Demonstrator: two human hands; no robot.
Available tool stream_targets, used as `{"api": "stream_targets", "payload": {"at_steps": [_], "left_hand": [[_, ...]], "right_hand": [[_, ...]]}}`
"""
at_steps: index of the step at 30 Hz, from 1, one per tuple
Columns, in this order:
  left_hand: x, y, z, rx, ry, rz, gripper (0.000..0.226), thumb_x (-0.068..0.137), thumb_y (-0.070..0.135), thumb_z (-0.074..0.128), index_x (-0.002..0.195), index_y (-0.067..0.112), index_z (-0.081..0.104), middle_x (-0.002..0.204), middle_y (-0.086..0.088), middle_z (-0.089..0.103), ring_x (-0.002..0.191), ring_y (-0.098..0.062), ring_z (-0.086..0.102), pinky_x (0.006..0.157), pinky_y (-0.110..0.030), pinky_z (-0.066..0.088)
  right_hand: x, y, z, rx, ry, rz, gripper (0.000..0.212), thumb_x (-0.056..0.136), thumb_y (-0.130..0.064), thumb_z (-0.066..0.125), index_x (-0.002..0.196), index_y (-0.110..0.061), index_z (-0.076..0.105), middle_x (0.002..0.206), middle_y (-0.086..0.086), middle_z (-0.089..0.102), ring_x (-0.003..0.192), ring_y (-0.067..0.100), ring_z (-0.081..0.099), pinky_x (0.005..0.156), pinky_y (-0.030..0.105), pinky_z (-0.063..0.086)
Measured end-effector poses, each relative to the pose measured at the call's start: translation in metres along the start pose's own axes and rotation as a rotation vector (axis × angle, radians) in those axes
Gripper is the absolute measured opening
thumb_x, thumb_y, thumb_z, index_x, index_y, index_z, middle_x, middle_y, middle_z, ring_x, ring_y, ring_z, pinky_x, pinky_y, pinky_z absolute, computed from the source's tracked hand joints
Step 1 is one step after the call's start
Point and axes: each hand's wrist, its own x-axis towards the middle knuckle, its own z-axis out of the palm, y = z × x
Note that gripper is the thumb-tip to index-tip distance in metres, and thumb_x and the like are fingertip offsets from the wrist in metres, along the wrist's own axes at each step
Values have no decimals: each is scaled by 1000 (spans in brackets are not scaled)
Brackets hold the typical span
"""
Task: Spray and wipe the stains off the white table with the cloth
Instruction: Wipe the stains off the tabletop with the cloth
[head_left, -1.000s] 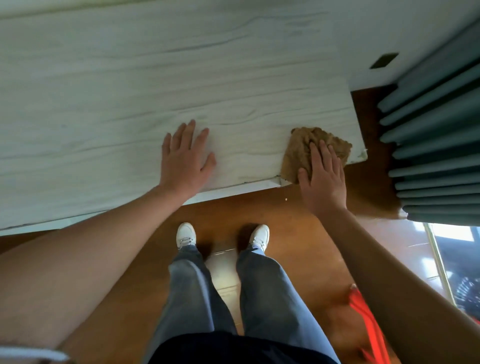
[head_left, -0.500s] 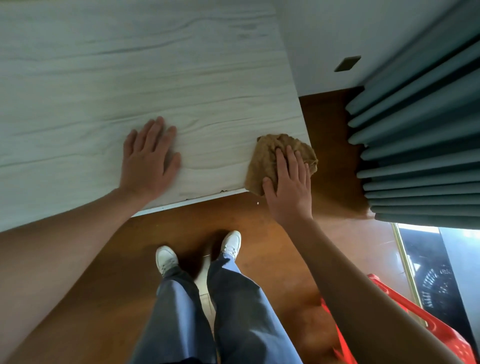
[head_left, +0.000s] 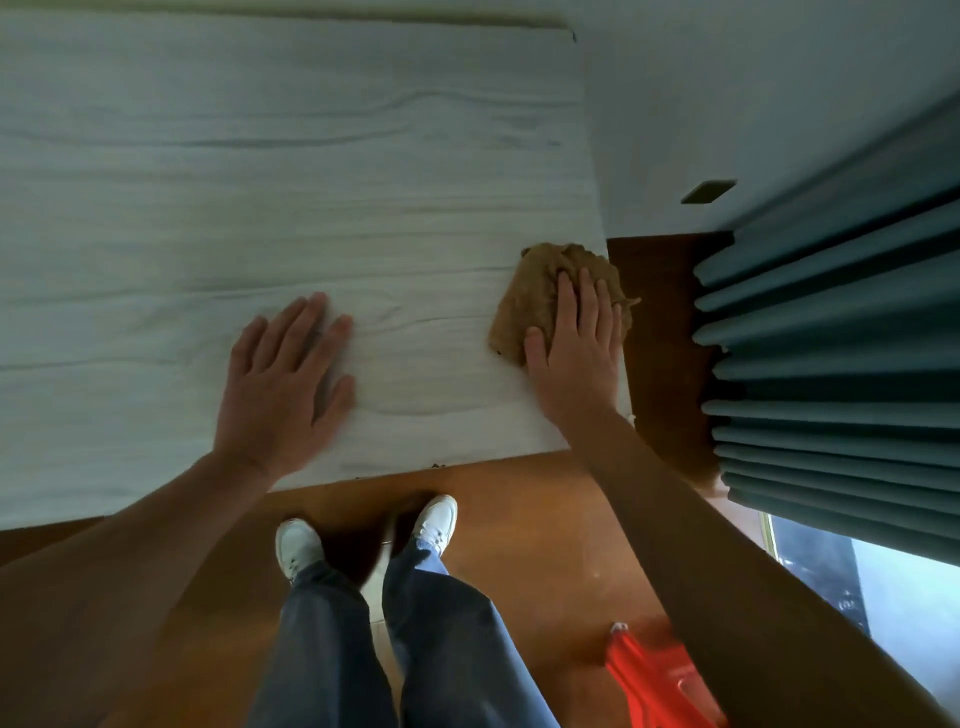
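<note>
A crumpled brown cloth (head_left: 535, 296) lies at the right edge of the white wood-grain table (head_left: 260, 182), partly hanging over that edge. My right hand (head_left: 576, 353) presses flat on the cloth, fingers spread over its near half. My left hand (head_left: 283, 379) rests flat on the bare tabletop near the front edge, fingers apart, holding nothing. No spray bottle is in view. A few dark specks sit on the table's front edge (head_left: 395, 470).
Teal pleated curtains (head_left: 831, 338) hang close on the right. A red plastic object (head_left: 660, 680) stands on the brown floor at lower right. My legs and white shoes (head_left: 296, 545) are right below the table's front edge. A white wall (head_left: 727, 104) rises beyond the table.
My right hand has slid the cloth away from the near right corner, farther up along the right edge. The left hand stays flat on the table.
</note>
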Motion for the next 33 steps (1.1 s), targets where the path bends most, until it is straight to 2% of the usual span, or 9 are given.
{"api": "stream_targets", "payload": {"at_steps": [5,8,14,18,20,22,26,33], "left_hand": [[3,-3,1,-6,15,-13,63,101,46,36,156,16,42,166,-13,33,153,-33,31,124,-54,23],[4,-4,2,-3,34,-6,62,100,45,40,154,15,46,164,-13,37,152,-34,35,123,-54,25],[5,-4,3,12,13,-16,63,98,45,43,155,17,46,166,-10,34,153,-30,33,123,-55,26],[5,-4,4,31,15,-10,63,99,45,44,155,17,44,166,-11,33,154,-30,32,123,-55,26],[4,-4,4,34,9,-11,63,99,45,44,155,17,44,166,-11,33,154,-30,31,124,-54,25],[4,-4,3,37,5,-8,63,99,45,45,156,17,44,167,-10,32,154,-29,31,124,-53,24],[5,-3,1,44,6,-3,63,99,45,44,156,18,43,166,-11,33,153,-30,32,124,-53,25],[4,-3,3,18,-9,-7,62,101,45,40,157,18,42,167,-11,32,155,-29,29,123,-54,24]], "right_hand": [[72,-16,-6,-14,-5,-34,70,97,-46,33,159,-16,20,166,10,18,153,31,11,125,47,1],[117,-28,-8,-27,28,-66,69,96,-45,34,157,-15,24,165,11,23,152,32,16,125,48,6],[208,-58,-8,-32,56,-124,68,98,-45,34,158,-14,24,164,13,23,151,33,19,124,48,7],[229,-79,-4,-26,49,-57,68,98,-42,31,159,-12,21,165,13,21,152,34,15,125,48,6],[214,-91,-2,-16,57,-57,68,98,-41,32,158,-11,23,165,14,21,152,33,15,125,48,6],[182,-103,4,16,62,-132,67,98,-41,35,157,-10,28,163,15,25,152,34,18,124,48,7],[75,-118,19,95,30,-294,68,93,-39,43,153,-8,36,160,17,31,150,36,24,124,51,12],[-100,-76,21,41,-100,-309,66,99,-38,43,158,-13,26,167,10,18,155,27,9,125,50,10]]}}
